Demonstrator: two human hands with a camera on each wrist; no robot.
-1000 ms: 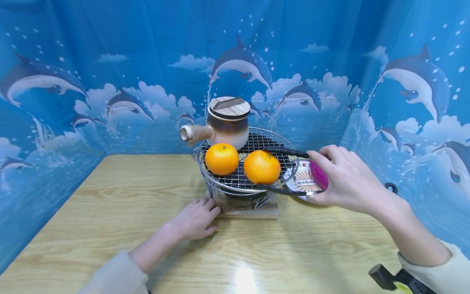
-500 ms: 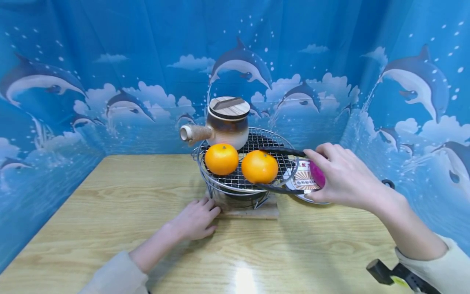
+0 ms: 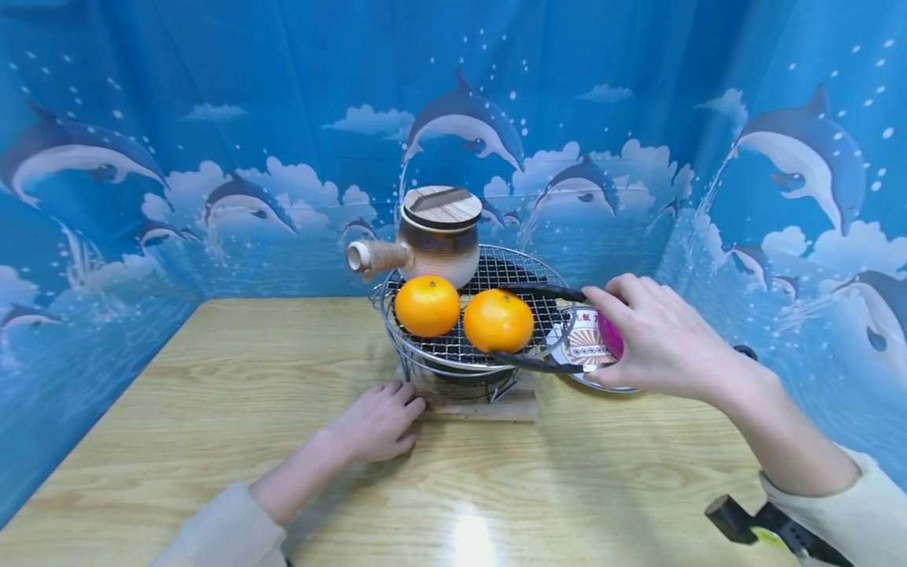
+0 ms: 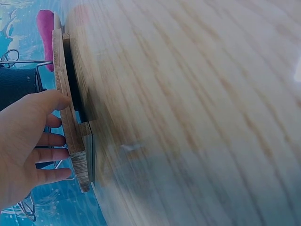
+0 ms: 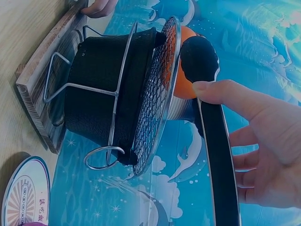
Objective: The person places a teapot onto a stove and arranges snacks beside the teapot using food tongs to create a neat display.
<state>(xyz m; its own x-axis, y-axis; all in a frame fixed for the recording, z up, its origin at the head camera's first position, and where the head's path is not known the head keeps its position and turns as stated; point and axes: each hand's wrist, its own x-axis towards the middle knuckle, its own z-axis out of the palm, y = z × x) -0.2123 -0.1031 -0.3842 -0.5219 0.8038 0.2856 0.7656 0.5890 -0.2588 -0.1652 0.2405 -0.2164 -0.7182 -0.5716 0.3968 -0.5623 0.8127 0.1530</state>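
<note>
Head view: the right-side orange (image 3: pixel 498 320) on the wire grill (image 3: pixel 506 264) is straddled by black tongs (image 3: pixel 549 292), held in the right hand (image 3: pixel 655 335). Left wrist: a wooden board (image 4: pixel 70 129) is touched by the left hand (image 4: pixel 18 141), its fingers loose. Right wrist: the tongs are pressed by the thumb (image 5: pixel 223 92).

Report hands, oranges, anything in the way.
Right hand holding tongs. Tongs straddle right orange. Left hand at wooden board. Left orange close beside.
</note>
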